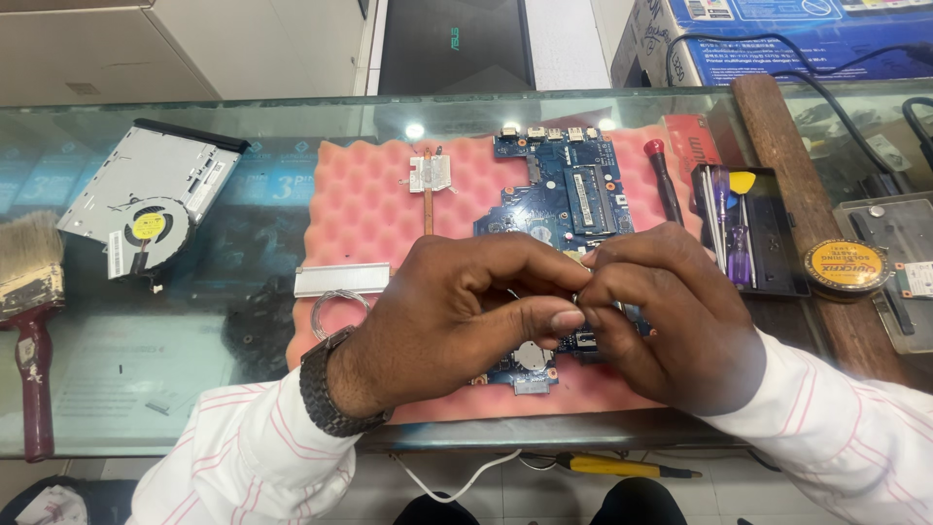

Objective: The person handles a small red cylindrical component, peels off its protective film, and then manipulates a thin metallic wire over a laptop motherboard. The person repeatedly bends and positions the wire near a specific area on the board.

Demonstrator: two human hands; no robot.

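Fingers (pixel 569 319) of both hands pinching small metal part (pixel 580 297), above blue circuit board (pixel 554 190)

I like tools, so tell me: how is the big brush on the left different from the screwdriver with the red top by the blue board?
The brush lies on the glass counter, far from the hands; the screwdriver lies on the pink foam mat, beside the circuit board. The brush is much bigger, with pale bristles and a dark red handle; the screwdriver is slim and black with a small red knob. Both lie flat, untouched.
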